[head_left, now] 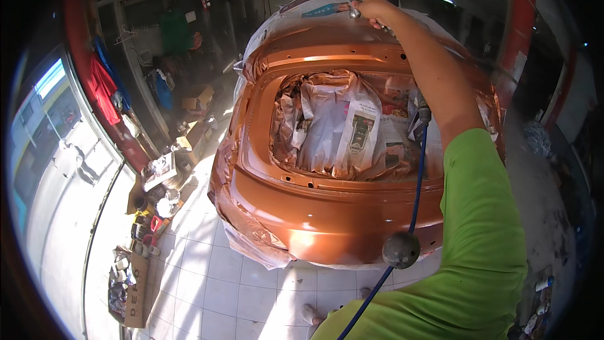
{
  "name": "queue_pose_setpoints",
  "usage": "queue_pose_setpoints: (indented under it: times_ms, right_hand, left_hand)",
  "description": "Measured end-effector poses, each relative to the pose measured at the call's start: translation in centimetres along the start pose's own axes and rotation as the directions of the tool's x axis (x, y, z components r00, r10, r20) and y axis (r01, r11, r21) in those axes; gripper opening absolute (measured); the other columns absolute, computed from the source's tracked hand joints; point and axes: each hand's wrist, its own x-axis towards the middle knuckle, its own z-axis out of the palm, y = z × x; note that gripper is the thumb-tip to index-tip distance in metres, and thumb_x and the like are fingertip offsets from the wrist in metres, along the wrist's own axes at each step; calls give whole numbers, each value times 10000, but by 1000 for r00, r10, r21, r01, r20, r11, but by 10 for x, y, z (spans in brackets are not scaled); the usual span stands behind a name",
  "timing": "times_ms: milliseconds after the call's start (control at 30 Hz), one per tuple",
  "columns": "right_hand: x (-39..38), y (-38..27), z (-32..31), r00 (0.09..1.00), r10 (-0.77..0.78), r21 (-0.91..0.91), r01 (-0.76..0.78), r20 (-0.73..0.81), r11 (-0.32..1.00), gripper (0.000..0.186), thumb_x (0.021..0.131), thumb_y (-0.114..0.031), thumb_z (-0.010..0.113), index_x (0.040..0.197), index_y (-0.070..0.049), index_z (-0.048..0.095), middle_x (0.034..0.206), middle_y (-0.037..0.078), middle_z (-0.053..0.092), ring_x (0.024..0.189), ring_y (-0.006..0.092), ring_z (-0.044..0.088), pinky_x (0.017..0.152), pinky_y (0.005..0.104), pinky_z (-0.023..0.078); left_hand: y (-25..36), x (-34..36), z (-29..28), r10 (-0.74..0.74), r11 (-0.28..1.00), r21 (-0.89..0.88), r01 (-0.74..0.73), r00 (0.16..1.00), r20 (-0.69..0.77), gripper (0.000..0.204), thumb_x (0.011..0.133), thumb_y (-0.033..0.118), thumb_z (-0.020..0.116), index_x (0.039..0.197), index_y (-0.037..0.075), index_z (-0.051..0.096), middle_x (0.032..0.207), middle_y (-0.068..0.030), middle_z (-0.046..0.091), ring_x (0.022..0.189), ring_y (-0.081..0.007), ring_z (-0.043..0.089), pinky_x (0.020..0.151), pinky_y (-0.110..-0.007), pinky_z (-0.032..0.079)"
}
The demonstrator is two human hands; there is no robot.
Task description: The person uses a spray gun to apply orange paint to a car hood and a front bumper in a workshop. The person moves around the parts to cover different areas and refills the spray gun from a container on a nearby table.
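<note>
My right hand [380, 10] is closed around a spray gun [357, 6] with a metal cup, held over the far part of an orange car body [302, 217]. My bare right forearm and green sleeve reach forward across the car's right side. Newspaper and plastic masking [333, 129], flecked with orange, fills the car's rear opening. A blue hose [416, 195] runs up from the lower edge to a fitting [424, 112] beside my forearm. A dark round ball [401, 250] sits on or in front of the hose. My left hand is out of sight.
Pale masking sheeting [261, 239] hangs along the car's lower left edge. Cardboard boxes [135, 289], containers and cloths line the left side by a bright doorway. White tiles [229, 296] form the floor. A red pillar [520, 12] rises at the far right.
</note>
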Motion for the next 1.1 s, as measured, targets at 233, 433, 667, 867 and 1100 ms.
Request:
queue_pose_setpoints:
  times_ms: [233,433,667,867,1100]
  right_hand:
    - [-5,-109,96,994,-59,16,58,92,998,524,1036,-416,594,862,78,596,552,100,482,390,215,469,426,424,416]
    - [19,-115,97,982,-125,197,96,140,976,584,1037,-431,591,663,16,547,526,97,489,388,228,505,436,426,416]
    - [32,-16,1,997,62,4,-62,49,998,606,1038,-448,579,618,-14,521,465,70,418,374,223,477,393,429,400]
    - [28,79,-90,982,160,43,-156,-103,987,560,1022,-444,602,675,-8,546,495,71,440,373,212,451,373,397,381]
    - [17,184,-202,971,178,-10,-182,-157,983,439,1015,-356,632,806,28,596,554,71,462,388,182,421,363,386,364]
  left_hand:
    - [19,-34,-32,14,1000,14,-14,997,-69,666,910,225,777,1418,-97,491,735,-132,708,569,-197,672,542,-319,520]
    - [23,-26,-47,21,999,28,-19,997,-70,651,908,221,780,1404,-96,503,736,-134,708,569,-200,670,540,-322,516]
    - [21,21,-50,18,999,42,-17,1000,-25,633,904,217,782,1388,-95,517,736,-137,707,569,-203,667,537,-327,512]
    - [10,80,-20,20,998,67,-21,1000,15,619,902,213,785,1374,-94,529,737,-139,706,569,-206,665,534,-330,508]
    - [-10,169,34,4,995,94,-9,999,50,601,898,209,787,1358,-93,543,738,-141,706,569,-210,663,531,-335,503]
